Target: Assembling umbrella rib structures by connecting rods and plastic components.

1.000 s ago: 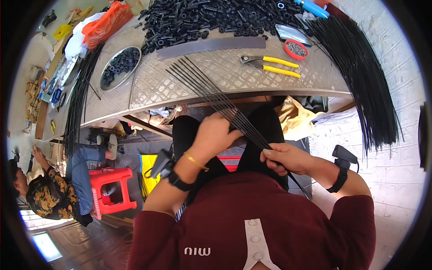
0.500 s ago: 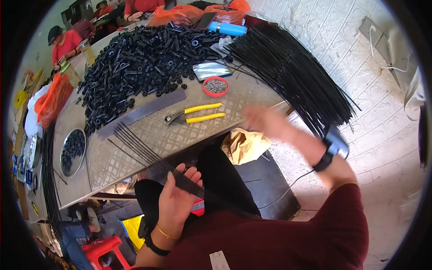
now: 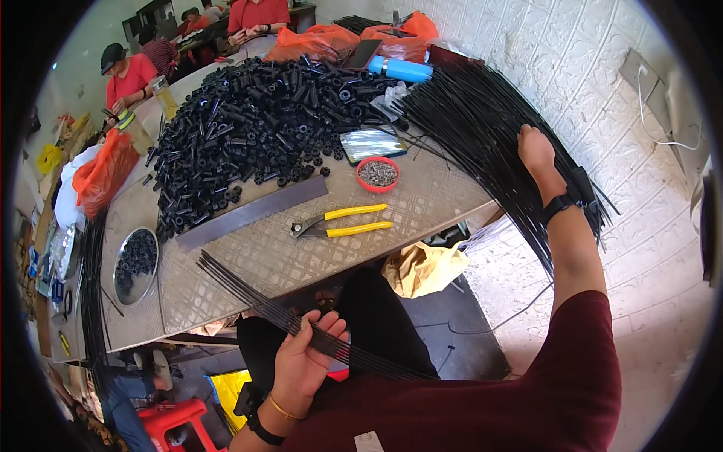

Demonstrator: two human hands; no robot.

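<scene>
My left hand (image 3: pixel 307 354) is wrapped round a small bunch of thin black rods (image 3: pixel 248 295), which slants from the table's front edge back across my lap. At the right, my right hand (image 3: pixel 536 154) lies over a large pile of similar black rods (image 3: pixel 471 113), its fingers curled closed; what lies between the fingertips is hidden. Yellow-handled cutting pliers (image 3: pixel 354 221) lie on the table in front of me. Beyond them stands a red bowl (image 3: pixel 378 175) of small metal pieces. A flat grey strip (image 3: pixel 256 213) lies beside the heap of short black tubular parts (image 3: pixel 256 124).
An oval metal dish (image 3: pixel 136 264) of small black parts stands at the left, near more long rods (image 3: pixel 93 279). A blue bottle (image 3: pixel 403 69) and orange bags (image 3: pixel 312 43) are at the back. A white wall (image 3: pixel 557 68) bounds the right side. Other people sit at the far left.
My right hand has moved up and to the right, from over the table's front edge onto the pile of rods. The left hand keeps hold of its bunch.
</scene>
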